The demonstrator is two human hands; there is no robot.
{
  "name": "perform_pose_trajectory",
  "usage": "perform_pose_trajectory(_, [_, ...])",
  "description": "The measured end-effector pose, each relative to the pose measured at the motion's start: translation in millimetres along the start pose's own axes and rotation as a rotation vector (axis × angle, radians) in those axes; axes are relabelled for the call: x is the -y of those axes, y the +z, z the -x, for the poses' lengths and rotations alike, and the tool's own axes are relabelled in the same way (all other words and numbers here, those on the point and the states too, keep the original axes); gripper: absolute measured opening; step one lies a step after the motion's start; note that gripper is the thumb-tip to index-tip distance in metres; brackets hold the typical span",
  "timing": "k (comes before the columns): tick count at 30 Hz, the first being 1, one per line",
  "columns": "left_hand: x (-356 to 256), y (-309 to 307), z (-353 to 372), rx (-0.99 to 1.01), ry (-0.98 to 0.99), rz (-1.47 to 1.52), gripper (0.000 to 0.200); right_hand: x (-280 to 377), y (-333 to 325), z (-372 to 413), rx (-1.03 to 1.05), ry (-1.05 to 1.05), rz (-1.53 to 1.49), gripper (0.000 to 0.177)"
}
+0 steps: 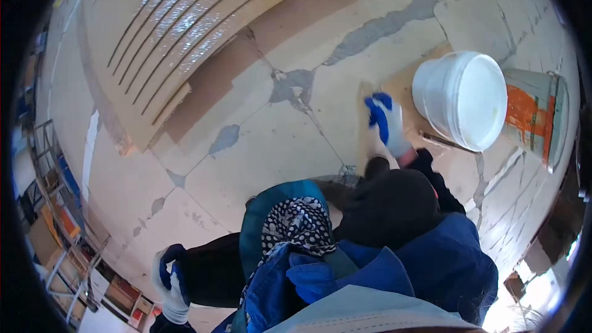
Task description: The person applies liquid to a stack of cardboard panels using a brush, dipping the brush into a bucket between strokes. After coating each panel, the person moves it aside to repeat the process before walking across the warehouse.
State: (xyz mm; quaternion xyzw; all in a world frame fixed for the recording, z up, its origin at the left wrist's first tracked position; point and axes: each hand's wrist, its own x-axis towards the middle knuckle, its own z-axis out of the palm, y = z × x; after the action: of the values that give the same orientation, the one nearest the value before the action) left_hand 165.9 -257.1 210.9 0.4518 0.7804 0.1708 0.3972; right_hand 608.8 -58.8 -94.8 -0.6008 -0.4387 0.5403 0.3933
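My right hand (387,122), in a white glove with blue coating, reaches low over the floor left of a white plastic bucket (436,94). Its fingers are bent and pressed together beside a narrow tan strip (363,111); I cannot tell what lies in them. At the lower left, my left hand (171,280), gloved the same way, rests against my bent knee (213,271) in dark cloth. Its fingers curve loosely, thumb apart, holding nothing.
A large tan panel (203,18) with dark parallel lines and shiny film lies upper left. Right of the white bucket sits a grey-and-orange bucket (533,114). A thin dark stick (449,142) lies below. Metal racking (65,259) stands at left. The tiled floor (259,148) has grey patches.
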Motion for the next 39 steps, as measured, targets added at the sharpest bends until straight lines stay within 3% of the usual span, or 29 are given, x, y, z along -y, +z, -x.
perform_pose_trajectory(1, [-1, 0, -3, 0.014, -0.001, -0.02, 0.037, 8, 8, -12, 0.005, -0.3, 0.124, 0.023])
perform_pose_trajectory(3, [-3, 2, -7, 0.045, 0.013, -0.041, 0.038, 29, 23, -29, -0.187, 0.259, -0.144, 0.02])
perform_pose_trajectory(7, [2, 11, -10, -0.018, 0.116, -0.035, 0.038, 18, 6, -52, -0.239, 0.258, -0.135, 0.021])
perform_pose_trajectory(9, [11, 7, -11, 0.006, 0.137, -0.045, 0.039, 22, -7, -59, -0.318, -0.04, 0.184, 0.02])
perform_pose_trajectory(11, [22, 9, -13, -0.047, 0.239, -0.093, 0.041, 35, -20, -64, -0.326, 0.042, 0.148, 0.023])
perform_pose_trajectory(12, [25, 10, -13, -0.105, 0.349, -0.14, 0.043, 40, -27, -69, -0.372, -0.078, 0.38, 0.027])
perform_pose_trajectory(14, [17, 12, -11, -0.106, 0.254, -0.103, 0.041, 41, -33, -72, -0.431, -0.275, 0.744, 0.043])
perform_pose_trajectory(15, [12, 14, -10, -0.11, 0.154, -0.064, 0.039, 42, -31, -70, -0.434, -0.278, 0.74, 0.043])
perform_pose_trajectory(17, [2, 18, -11, -0.124, 0.183, -0.092, 0.041, 40, -24, -52, -0.534, -0.657, 1.071, 0.049])
perform_pose_trajectory(19, [-5, 13, -15, -0.134, 0.208, -0.121, 0.043, 46, -9, -9, -0.362, -0.641, 0.98, 0.047])
perform_pose_trajectory(21, [-12, 5, -19, 0.044, 0.249, -0.149, 0.043, 32, -10, 44, 0.066, -0.371, 0.733, 0.038])
perform_pose_trajectory(22, [-10, 5, -19, 0.031, 0.251, -0.151, 0.043, 3, 3, 83, -0.046, 0.027, 0.605, 0.029])
perform_pose_trajectory(23, [-10, 6, -16, 0.021, 0.217, -0.127, 0.041, -5, 4, 97, -0.055, 0.734, 0.198, 0.036])
perform_pose_trajectory(24, [-11, 7, -13, 0.008, 0.181, -0.104, 0.038, -16, 11, 122, -0.125, 0.955, 0.018, 0.042])
perform_pose_trajectory(27, [-24, 7, -15, 0.028, 0.079, -0.143, 0.036, -53, 30, 149, -0.108, 0.94, -0.197, 0.044])
perform_pose_trajectory(29, [-14, 5, -5, -0.065, 0.094, -0.159, 0.036, -64, 42, 159, -0.06, 0.926, -0.254, 0.045])
perform_pose_trajectory(31, [-38, 2, -13, 0.006, 0.137, -0.267, 0.036, -74, 50, 153, 0.014, 0.905, -0.275, 0.046])
perform_pose_trajectory(33, [-19, -9, -26, 0.162, 0.246, -0.131, 0.041, -83, 50, 146, 0.083, 0.878, -0.283, 0.047])
perform_pose_trajectory(34, [-28, -18, -34, 0.28, 0.208, -0.211, 0.044, -88, 49, 138, 0.113, 0.865, -0.28, 0.047])
perform_pose_trajectory(35, [-12, -17, -33, 0.315, 0.229, -0.104, 0.046, -92, 48, 130, 0.144, 0.857, -0.274, 0.048])
perform_pose_trajectory(39, [-13, -18, -41, 0.325, 0.186, -0.149, 0.05, -100, 40, 105, 0.214, 0.875, -0.265, 0.05])
